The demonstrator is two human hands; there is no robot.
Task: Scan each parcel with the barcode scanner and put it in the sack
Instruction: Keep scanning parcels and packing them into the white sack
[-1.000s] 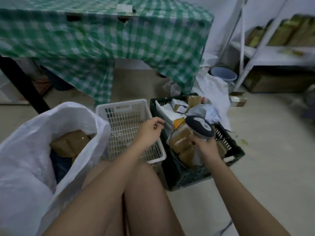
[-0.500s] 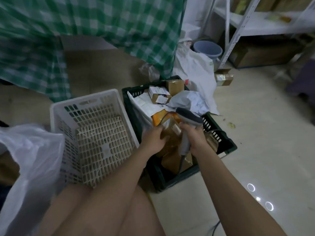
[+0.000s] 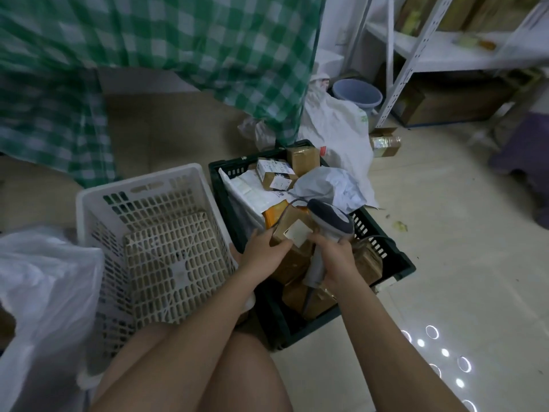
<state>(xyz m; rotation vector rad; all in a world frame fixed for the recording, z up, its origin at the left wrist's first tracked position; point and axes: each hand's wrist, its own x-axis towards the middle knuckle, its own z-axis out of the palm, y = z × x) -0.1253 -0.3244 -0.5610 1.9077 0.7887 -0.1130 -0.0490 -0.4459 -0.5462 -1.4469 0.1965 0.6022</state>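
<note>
The left hand (image 3: 265, 250) grips a brown cardboard parcel (image 3: 292, 233) at its near left edge, thumb laid across the top and the other fingers curled underneath, holding it just above the dark green crate (image 3: 395, 264). The parcel carries a white label (image 3: 297, 232) on its upper face, tilted toward the camera. The right hand (image 3: 335, 257) is wrapped around the handle of the grey barcode scanner (image 3: 328, 223), whose broad head sits just beside the right edge of the parcel, above the label; the right thumb touches the label's corner. The scanner's cable runs down from the handle into the crate. The crate stands on the pale floor (image 3: 445, 263) and is heaped with more parcels: small brown boxes (image 3: 303, 157) at the far end, a flat white mailer (image 3: 249, 191), a crumpled grey poly bag (image 3: 329, 185) and further taped boxes below the hands. Touching the crate on its left is a white slotted basket (image 3: 142, 203). At the lower left edge is the open white sack (image 3: 44, 286), beside the basket and well apart from the held parcel. A green checked cloth (image 3: 178, 40) hangs behind, and a white metal shelf (image 3: 416, 55) stands at the far right.
</note>
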